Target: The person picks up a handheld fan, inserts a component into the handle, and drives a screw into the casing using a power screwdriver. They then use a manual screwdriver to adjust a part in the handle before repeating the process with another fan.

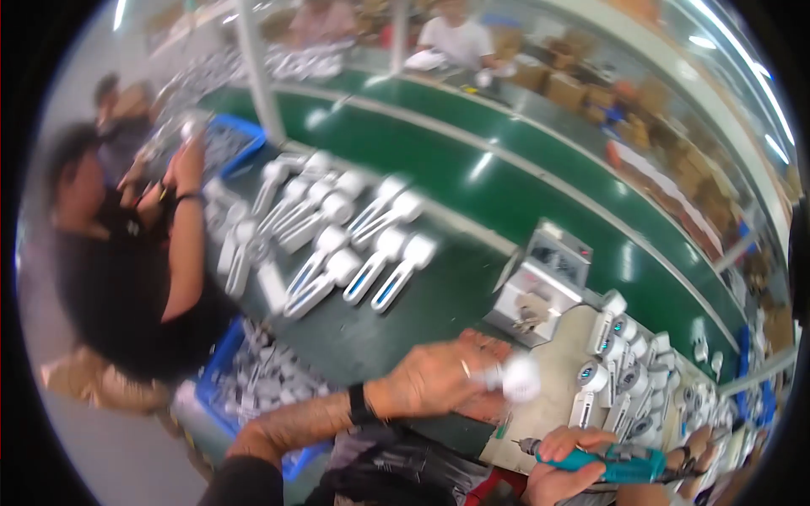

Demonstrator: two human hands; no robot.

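My left hand, with a black band at its wrist, reaches over the bench from the lower left. It is closed on a white round-headed device, blurred by motion, with its round end toward the right. Lower right, my right hand wraps round a teal electric screwdriver, whose bit points left, below the device and apart from it. A small grey metal box-shaped machine stands just beyond my hands. On the right, several white round-headed devices lie close together on a pale mat.
More white devices with blue strips on their handles lie in rows on the dark bench. A blue crate of grey parts stands at lower left. A co-worker in black works at left. Beyond runs a green conveyor belt.
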